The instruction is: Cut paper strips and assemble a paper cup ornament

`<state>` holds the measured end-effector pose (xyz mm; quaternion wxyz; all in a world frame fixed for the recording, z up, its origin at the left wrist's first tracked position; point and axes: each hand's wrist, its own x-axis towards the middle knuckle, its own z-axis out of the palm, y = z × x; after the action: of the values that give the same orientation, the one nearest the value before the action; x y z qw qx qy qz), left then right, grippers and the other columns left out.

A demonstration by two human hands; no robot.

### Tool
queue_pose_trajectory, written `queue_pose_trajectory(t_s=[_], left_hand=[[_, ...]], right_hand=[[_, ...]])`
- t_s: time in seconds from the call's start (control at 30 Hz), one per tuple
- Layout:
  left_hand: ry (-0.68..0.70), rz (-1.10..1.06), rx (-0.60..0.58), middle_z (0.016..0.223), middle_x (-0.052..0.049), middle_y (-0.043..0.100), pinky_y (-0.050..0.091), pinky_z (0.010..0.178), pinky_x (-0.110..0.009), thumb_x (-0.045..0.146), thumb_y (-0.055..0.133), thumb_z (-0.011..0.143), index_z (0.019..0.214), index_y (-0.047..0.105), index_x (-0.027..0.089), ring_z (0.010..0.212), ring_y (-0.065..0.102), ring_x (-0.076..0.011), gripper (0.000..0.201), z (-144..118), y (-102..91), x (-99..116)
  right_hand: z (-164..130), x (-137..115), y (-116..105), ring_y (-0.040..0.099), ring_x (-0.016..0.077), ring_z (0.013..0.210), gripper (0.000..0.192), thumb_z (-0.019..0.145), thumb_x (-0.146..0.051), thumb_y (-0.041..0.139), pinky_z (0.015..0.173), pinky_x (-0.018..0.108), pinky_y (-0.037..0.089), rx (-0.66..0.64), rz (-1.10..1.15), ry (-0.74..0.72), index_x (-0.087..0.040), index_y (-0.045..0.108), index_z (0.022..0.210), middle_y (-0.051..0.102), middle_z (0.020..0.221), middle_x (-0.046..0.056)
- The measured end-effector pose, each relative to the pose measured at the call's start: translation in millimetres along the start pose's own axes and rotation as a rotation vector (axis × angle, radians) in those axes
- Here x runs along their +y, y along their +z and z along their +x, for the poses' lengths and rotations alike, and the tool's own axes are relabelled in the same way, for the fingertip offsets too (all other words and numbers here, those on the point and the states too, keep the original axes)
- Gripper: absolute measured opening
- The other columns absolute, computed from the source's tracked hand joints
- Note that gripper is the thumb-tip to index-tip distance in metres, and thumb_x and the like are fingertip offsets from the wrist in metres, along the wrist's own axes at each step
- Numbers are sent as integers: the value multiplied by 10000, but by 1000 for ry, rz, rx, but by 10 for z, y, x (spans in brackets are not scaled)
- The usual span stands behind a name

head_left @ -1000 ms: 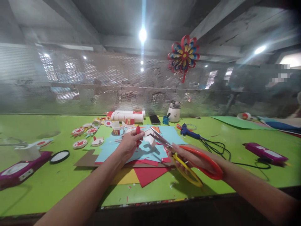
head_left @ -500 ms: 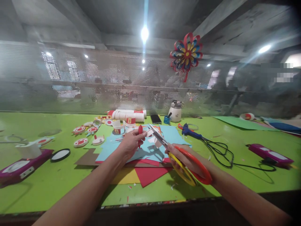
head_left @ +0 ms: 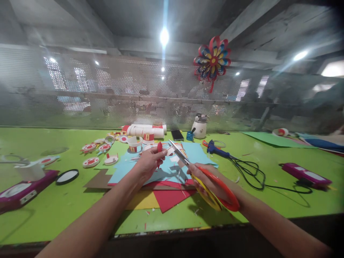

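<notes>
While the left hand (head_left: 147, 165) pinches the red scrap (head_left: 159, 153) upright, the scissors (head_left: 200, 175) lie just right of it. The right hand (head_left: 212, 186) grips their handles, blades nearly closed and pointing up-left at the scrap.

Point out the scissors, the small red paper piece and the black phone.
scissors (head_left: 200, 176): head view, on the red handle near the pivot.
red paper piece (head_left: 159, 147): head view, on its upper tip above the left hand's fingers.
phone (head_left: 177, 135): head view, middle of its dark screen.

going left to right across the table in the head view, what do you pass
purple device → black-rimmed round lid → left hand pinching a red paper piece → scissors in the right hand → black cord → second purple device
</notes>
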<state>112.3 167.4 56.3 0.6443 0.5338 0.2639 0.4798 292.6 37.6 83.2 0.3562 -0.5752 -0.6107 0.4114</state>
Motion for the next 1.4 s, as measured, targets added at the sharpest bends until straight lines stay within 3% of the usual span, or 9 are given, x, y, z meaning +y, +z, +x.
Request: queue_pose_trajectory(t_s=[0.53,0.73,0.9,1.07,1.2,1.27,1.4], left_hand=[[-14,4,-3,575,11,482,258,484,-222,279,778,624,662,623,119,512,398,-64,226,-3,-3,-2],[-19,20,-3,593,-3,495,238,467,-227,265,763,645,666,622,118,498,383,-60,205,0,-19,-6],[14,17,-4,642,-21,558,253,471,-223,266,746,664,691,613,127,504,392,-58,194,-19,-7,38],[26,33,14,683,-57,620,240,452,-221,267,740,677,755,642,117,486,404,-57,196,-14,-18,39],[73,38,79,627,-35,605,253,444,-217,248,749,658,825,686,118,493,436,-70,221,2,-34,96],[92,45,101,627,-35,618,246,434,-216,242,752,650,869,697,119,474,420,-67,257,0,-34,137],[122,62,111,623,-29,623,241,433,-216,222,750,640,871,708,109,449,383,-53,261,-14,-31,185]], right_hand=[[35,27,85,342,49,406,516,824,-677,427,390,176,305,72,18,-28,-171,516,770,381,498,-70],[77,38,113,326,56,365,501,813,-660,460,349,191,291,106,-13,-47,-194,441,629,361,451,-72],[123,120,-2,391,73,378,501,853,-636,415,379,203,320,65,0,-44,-160,562,795,447,494,-49],[110,124,-168,439,91,453,486,848,-631,426,460,225,377,46,38,-85,-173,532,725,480,554,-31],[119,56,-198,453,102,506,449,841,-625,435,519,242,402,22,118,-75,-189,519,774,495,611,-28],[158,-8,-201,448,110,508,458,836,-636,417,519,253,396,57,62,-81,-195,486,735,485,597,-28],[291,-59,-272,539,174,638,412,768,-597,541,586,288,411,230,-351,-111,-185,555,763,603,719,40]])
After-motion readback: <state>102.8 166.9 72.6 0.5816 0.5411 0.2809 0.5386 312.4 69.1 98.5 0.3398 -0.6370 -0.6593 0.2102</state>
